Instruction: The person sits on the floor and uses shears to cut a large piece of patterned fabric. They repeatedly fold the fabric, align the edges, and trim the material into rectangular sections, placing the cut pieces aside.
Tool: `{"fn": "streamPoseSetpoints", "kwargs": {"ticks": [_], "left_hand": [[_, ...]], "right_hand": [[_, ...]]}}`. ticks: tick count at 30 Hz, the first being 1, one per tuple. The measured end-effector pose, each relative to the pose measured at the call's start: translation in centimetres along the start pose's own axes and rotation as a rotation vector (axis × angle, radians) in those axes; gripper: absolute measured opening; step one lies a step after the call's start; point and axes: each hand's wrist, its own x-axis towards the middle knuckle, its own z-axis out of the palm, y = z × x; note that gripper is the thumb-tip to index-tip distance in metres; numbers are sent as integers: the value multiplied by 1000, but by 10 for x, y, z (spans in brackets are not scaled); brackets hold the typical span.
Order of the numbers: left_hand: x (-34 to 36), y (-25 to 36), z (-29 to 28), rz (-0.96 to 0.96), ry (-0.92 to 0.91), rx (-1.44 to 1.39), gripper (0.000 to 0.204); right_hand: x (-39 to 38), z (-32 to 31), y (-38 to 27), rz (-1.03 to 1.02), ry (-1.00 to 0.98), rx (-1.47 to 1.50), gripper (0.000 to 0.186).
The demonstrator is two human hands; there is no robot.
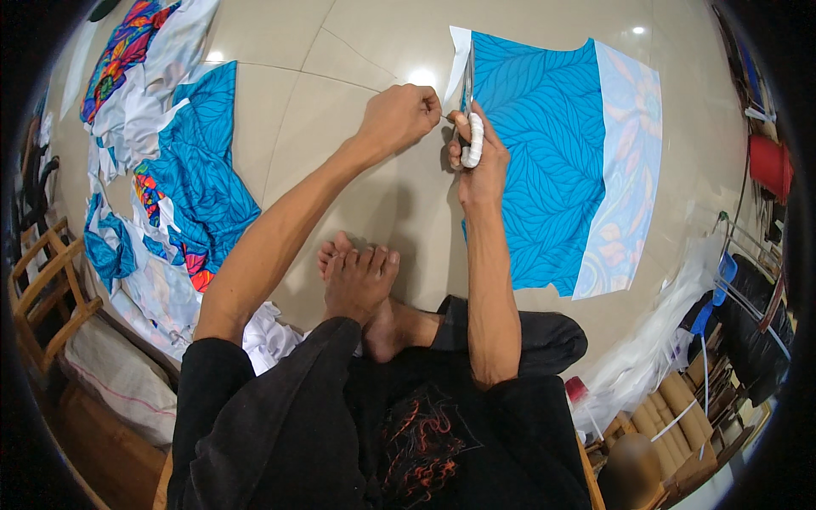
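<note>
Blue leaf-print fabric (544, 153) lies on the floor (340, 51), right on my feed, left hand (404, 113) pinched nearly closed, contents unclear, right hand (487, 174) wrapped round scissors (475, 140) at the fabric's left edge, cutting partway I'd judge, white strip (459, 59) by the blades not cleared.

Fabric panel (540, 161) on floor (263, 30) at 2 o'clock. Scissors (474, 140) at 1, in right hand (484, 174), at panel's 10 o'clock edge. Left hand (404, 115) at 12. Fabric pile (195, 178) at 10, sack (119, 374) at 8, plastic sheeting (642, 340) at 4.
</note>
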Motion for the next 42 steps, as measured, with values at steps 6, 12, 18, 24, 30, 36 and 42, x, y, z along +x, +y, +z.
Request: {"fn": "streamPoseSetpoints", "kwargs": {"ticks": [6,12,18,24,30,36,42], "left_hand": [[1,1,-1,-32,-35,-32,27],[-1,0,-2,-9,-7,-3,25],[-1,6,-4,-6,-25,-41,25],[-65,-29,-28,58,5,51,19],[-325,-155,-119,-53,-758,318,9],[-258,-18,68,-225,-128,458,30],[-298,-60,-80,67,-81,204,73]], "right_hand": [[15,7,-5,-16,-3,-23,58],[20,7,-4,-19,-9,-18,52],[34,6,-10,-25,-48,-87,54],[8,-18,-36,-191,-50,-180,63],[32,-312,-121,-820,652,-1199,56],[34,-307,-90,-688,702,-1307,47],[-5,-164,1,-799,106,-1090,46]]}}
